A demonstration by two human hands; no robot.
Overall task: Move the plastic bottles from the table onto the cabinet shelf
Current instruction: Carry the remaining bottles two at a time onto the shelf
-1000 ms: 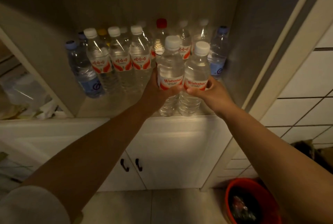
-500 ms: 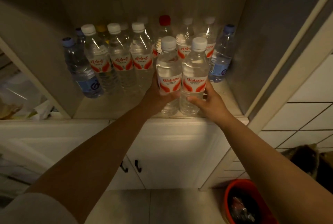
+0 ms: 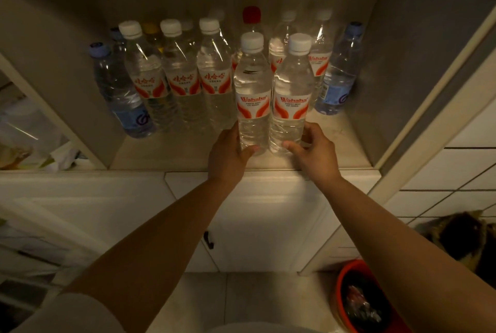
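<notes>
Two clear water bottles with white caps and red-and-white labels stand upright side by side at the front of the cabinet shelf [image 3: 346, 145]. My left hand [image 3: 228, 155] grips the base of the left bottle [image 3: 252, 91]. My right hand [image 3: 311, 150] grips the base of the right bottle [image 3: 292, 94]. Behind them stand several more bottles: three with white caps [image 3: 182, 75] in a row to the left, a blue-capped one [image 3: 118, 91] at far left, another blue-labelled one [image 3: 338, 78] at far right, and a red-capped one [image 3: 251, 14] at the back.
The shelf's side walls close it in left and right. White cabinet doors with a dark handle [image 3: 208, 240] lie below. A red bucket [image 3: 346, 287] sits on the floor at lower right, beside a tiled wall [image 3: 456, 166]. Clutter [image 3: 32, 150] fills the compartment to the left.
Both hands carried the two bottles further in and set them down on the shelf, then slid from the labels down to the bottles' bases.
</notes>
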